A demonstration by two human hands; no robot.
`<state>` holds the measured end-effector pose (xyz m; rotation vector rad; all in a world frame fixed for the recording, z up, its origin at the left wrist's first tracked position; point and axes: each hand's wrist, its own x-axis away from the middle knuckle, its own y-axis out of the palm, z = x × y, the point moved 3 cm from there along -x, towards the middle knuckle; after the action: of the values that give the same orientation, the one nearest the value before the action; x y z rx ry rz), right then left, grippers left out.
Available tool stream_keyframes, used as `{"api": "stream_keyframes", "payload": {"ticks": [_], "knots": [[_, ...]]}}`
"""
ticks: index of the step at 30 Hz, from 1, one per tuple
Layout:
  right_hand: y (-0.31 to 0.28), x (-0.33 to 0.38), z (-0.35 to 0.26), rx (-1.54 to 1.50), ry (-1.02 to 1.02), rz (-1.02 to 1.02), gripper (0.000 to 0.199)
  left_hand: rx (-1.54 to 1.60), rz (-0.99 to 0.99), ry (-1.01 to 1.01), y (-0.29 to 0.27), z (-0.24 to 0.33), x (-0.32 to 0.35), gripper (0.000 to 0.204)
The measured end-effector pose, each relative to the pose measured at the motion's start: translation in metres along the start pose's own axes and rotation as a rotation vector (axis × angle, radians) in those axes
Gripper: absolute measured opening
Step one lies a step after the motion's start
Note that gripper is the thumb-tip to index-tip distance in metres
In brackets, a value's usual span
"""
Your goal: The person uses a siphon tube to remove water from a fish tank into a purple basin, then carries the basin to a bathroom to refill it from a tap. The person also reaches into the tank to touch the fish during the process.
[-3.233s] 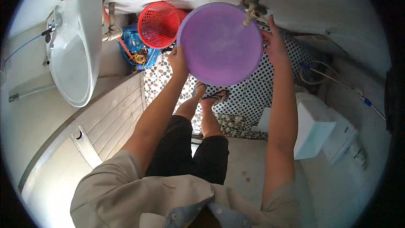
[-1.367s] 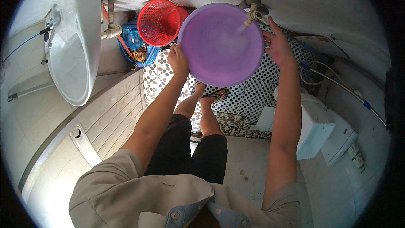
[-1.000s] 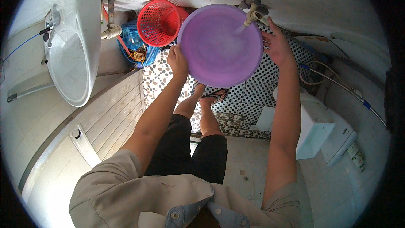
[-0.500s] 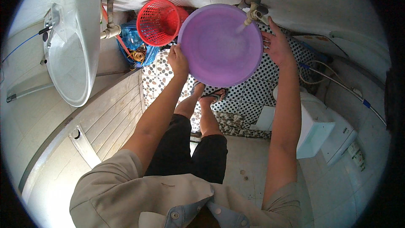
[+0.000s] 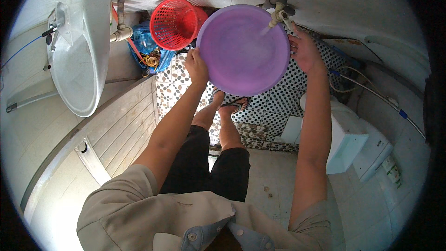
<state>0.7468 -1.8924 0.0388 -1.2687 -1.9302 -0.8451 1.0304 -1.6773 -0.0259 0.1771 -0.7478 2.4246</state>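
A round purple basin [image 5: 241, 58] is tilted toward me under the wall tap [image 5: 277, 16], and a thin stream runs from the spout into it. My left hand [image 5: 197, 67] grips the basin's left rim, with the thumb over the edge. At the right rim is my right hand [image 5: 306, 52]; its lower fingers bend against the basin's side, partly hidden. One digit of that hand stretches up to the tap's lever and seems to touch it. Shallow water appears to lie in the basin, though its depth cannot be made out.
A red perforated basket [image 5: 179, 24] stands left of the basin, beside a blue plastic bag [image 5: 146, 39] with cords. The white washbasin [image 5: 79, 65] juts out at left. At right are a shower hose [image 5: 367, 90] and a white toilet [image 5: 346, 146]. Patterned tiles [image 5: 278, 97] cover the floor.
The raised digit of my right hand has shifted slightly left and down against the tap lever. My left hand and the basin have hardly moved; water still runs.
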Motion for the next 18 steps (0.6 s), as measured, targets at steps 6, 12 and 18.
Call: {"api": "stream_keyframes", "payload": {"ticks": [6, 12, 18], "knots": [[0.014, 0.015, 0.005, 0.077, 0.000, -0.024, 0.095, -0.029, -0.007, 0.016, -0.002, -0.002, 0.000, 0.035], [0.014, 0.010, 0.017, 0.125, -0.024, 0.055, 0.103, 0.006, -0.012, 0.001, -0.001, -0.008, 0.001, 0.034], [0.005, 0.007, 0.020, 0.143, -0.022, 0.021, 0.107, 0.054, -0.022, 0.016, -0.002, -0.021, -0.003, 0.032]]}}
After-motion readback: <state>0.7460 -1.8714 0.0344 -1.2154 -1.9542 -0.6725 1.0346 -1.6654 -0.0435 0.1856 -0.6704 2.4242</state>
